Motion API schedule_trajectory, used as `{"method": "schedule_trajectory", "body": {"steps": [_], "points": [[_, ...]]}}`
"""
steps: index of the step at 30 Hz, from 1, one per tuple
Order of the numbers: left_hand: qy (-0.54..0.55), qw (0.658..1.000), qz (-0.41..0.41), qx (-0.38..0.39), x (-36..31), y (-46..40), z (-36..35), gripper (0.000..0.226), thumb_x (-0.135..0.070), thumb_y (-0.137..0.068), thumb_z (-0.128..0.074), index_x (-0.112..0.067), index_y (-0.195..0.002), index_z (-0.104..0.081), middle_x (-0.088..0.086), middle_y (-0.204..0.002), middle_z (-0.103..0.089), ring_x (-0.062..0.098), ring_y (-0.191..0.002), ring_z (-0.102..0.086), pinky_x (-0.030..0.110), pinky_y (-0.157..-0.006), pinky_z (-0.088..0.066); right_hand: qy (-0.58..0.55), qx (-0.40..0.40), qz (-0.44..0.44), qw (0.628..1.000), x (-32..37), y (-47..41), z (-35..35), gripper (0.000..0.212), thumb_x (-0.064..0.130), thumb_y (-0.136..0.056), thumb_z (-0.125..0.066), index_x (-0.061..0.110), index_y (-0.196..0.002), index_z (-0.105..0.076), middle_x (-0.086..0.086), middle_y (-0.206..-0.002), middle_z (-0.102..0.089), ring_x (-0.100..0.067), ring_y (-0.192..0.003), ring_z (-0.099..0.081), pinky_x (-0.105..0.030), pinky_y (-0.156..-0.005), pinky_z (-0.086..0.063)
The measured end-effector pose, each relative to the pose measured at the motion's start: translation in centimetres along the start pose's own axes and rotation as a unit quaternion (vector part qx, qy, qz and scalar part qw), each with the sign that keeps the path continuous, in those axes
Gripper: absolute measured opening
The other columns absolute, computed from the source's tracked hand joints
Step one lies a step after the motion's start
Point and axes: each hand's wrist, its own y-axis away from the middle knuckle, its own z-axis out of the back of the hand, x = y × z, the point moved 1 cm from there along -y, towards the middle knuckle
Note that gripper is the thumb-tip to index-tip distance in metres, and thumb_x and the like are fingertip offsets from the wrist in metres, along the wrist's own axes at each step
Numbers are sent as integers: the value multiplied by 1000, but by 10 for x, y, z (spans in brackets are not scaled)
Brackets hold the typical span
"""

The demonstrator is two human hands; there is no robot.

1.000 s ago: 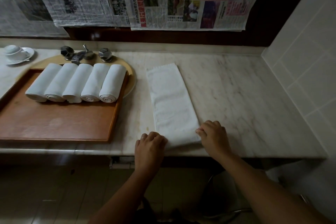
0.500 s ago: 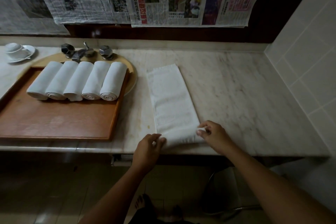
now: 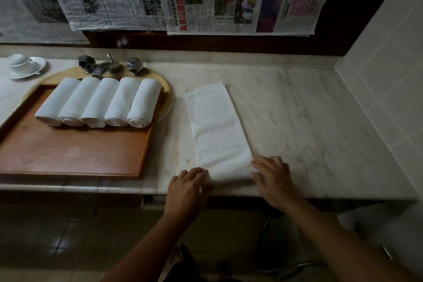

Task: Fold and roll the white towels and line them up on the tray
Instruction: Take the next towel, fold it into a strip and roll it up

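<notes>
A folded white towel [image 3: 217,130] lies as a long strip on the marble counter, running away from me. Its near end is turned into a short roll at the counter's front edge. My left hand [image 3: 190,188] presses the left end of that roll and my right hand [image 3: 271,176] presses the right end, fingers laid over the cloth. Several rolled white towels [image 3: 100,103] lie side by side at the back of the brown wooden tray [image 3: 68,155] on the left.
A round beige tray [image 3: 168,101] sits under the wooden tray's far corner. Metal tap handles [image 3: 109,66] stand behind it, with a white cup and saucer [image 3: 25,66] at far left. Tiled wall [image 3: 384,75] bounds the right. Newspapers hang behind.
The towel's near end has been rolled forward a little. Both hands moved from pinching its corners to pressing on top of the roll.
</notes>
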Motion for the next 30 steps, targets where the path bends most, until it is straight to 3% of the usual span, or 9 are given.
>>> {"method": "schedule_trajectory", "body": {"steps": [2, 5, 9, 13, 17, 20, 24, 27, 30], "points": [[23, 999, 15, 22, -2, 6, 1, 36, -44, -92, -63, -24, -122, -62, -3, -128, -64, 18, -92, -68, 36, -73, -55, -22, 27, -4, 999, -3, 11, 0, 43, 45, -87, -56, 25, -124, -62, 11, -138, -56, -17, -114, -42, -40, -90, -40], [154, 983, 94, 44, -8, 10, 4, 36, -37, -91, -69, -27, -125, -61, -7, -133, -62, 17, -98, -67, 34, -77, -57, -89, 35, -55, 994, -2, 13, -1, 40, 35, -85, -67, 26, -124, -63, 6, -129, -60, -16, -109, -46, -39, -93, -44], [242, 946, 196, 89, -6, -1, 7, 37, -49, -93, -61, -34, -127, -58, -9, -117, -63, 15, -85, -65, 37, -76, -57, -224, 113, -174, 952, 2, -8, 15, 28, 30, -91, -69, 28, -119, -64, 7, -101, -57, -8, -89, -55, -12, -74, -41], [230, 945, 214, 93, -5, -16, 12, 35, -51, -98, -52, -28, -120, -66, -8, -106, -66, 14, -99, -64, 33, -82, -53, -252, 159, -206, 932, 4, -34, 22, 22, 30, -95, -63, 19, -114, -65, -1, -107, -67, -12, -94, -61, -27, -79, -48], [182, 954, 222, 82, -4, -24, 12, 27, -51, -96, -56, -31, -108, -68, -8, -105, -60, 15, -95, -60, 39, -79, -54, -192, 165, -260, 932, 2, -53, 18, 17, 41, -85, -70, 29, -89, -59, 3, -98, -64, -17, -89, -60, -33, -79, -50], [120, 977, 177, 4, -4, -26, 7, 18, -44, -93, -64, -28, -99, -69, -9, -102, -60, 15, -87, -55, 38, -68, -52, -91, 120, -226, 962, 6, -56, 19, 22, 45, -83, -70, 29, -81, -55, 14, -89, -59, -15, -89, -54, -36, -81, -44], [12, 998, 59, -24, -7, -19, 2, 14, -29, -95, -61, -21, -89, -71, -4, -92, -68, 19, -73, -57, 38, -61, -47, 1, -2, -64, 998, 16, -36, 10, 16, 35, -93, -56, 28, -79, -60, 13, -91, -58, -19, -89, -48, -33, -74, -27], [-40, 999, 5, 6, -4, -6, 4, 29, -44, -97, -46, -25, -106, -65, -8, -102, -67, 17, -74, -59, 37, -64, -48, -52, -7, -37, 998, 6, -14, 1, 34, 43, -89, -46, 25, -103, -71, 10, -111, -69, -21, -96, -55, -33, -78, -37], [-47, 998, 4, 44, -7, 6, 1, 38, -53, -96, -45, -24, -118, -55, -9, -107, -61, 16, -74, -59, 35, -63, -47, -177, 57, -86, 979, -4, 1, 0, 42, 42, -85, -64, 29, -125, -64, 2, -114, -67, -17, -97, -59, -30, -87, -47]]}}
